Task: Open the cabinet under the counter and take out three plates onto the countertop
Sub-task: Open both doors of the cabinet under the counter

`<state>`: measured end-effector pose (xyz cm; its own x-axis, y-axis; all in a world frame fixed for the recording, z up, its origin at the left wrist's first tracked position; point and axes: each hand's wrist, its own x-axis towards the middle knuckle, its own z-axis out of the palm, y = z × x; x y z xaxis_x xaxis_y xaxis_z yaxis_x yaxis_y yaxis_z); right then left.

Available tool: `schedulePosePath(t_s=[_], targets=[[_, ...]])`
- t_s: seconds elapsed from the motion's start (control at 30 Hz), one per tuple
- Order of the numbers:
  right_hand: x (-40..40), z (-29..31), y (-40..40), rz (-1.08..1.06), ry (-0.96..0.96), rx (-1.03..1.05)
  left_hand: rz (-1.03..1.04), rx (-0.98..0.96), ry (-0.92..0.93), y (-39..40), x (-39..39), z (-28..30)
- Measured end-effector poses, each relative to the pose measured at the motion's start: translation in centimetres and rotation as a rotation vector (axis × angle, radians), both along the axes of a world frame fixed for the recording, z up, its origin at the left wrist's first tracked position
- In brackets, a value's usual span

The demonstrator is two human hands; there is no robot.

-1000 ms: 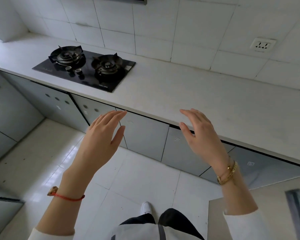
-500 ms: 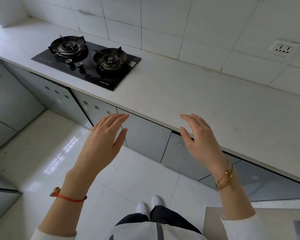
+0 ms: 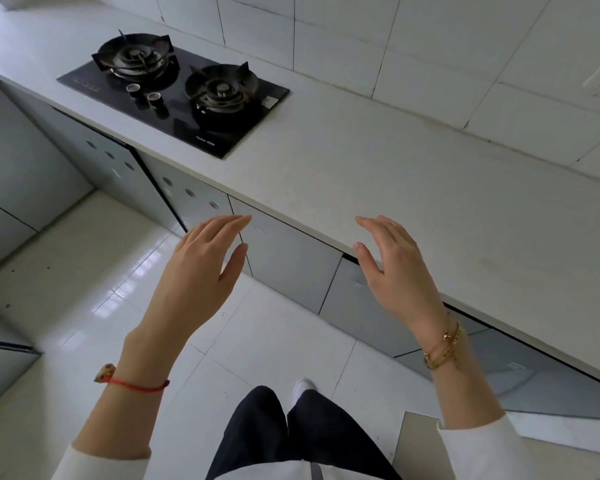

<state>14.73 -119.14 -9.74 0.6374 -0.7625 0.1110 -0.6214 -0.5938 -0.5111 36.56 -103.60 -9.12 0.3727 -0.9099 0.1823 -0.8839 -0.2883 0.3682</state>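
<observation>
Both grips empty, fingers spread – left hand (image 3: 196,275) raised in front of the closed grey glossy cabinet doors (image 3: 288,263), right hand (image 3: 397,271) over the front edge of the white stone tabletop (image 3: 378,174), touching nothing as far as visible. No plates visible – cabinet shut. Black glass 2-burner gas hob (image 3: 177,95) sits on the tabletop to the left. White tiled floor (image 3: 84,271) below.

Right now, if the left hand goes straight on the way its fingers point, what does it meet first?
Probably the closed cabinet door just under the countertop edge; the left hand is open and empty. Depth is unclear.
</observation>
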Motion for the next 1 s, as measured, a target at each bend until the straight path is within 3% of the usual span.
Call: schedulePosePath(t_s=[0.23, 0.73, 1.0], targets=[[-0.1, -8.0, 0.1, -0.014, -0.038, -0.062, -0.006, -0.054, -0.026, 0.1, 0.8, -8.0], [0.2, -33.0, -1.9, -0.01, -0.07, -0.226, -0.041, -0.122, -0.104, -1.6, 0.6, -33.1], [0.1, -39.9, -2.9, -0.032, -0.147, -0.357, -0.074, -0.246, -0.135, -3.5, 0.4, -41.7]])
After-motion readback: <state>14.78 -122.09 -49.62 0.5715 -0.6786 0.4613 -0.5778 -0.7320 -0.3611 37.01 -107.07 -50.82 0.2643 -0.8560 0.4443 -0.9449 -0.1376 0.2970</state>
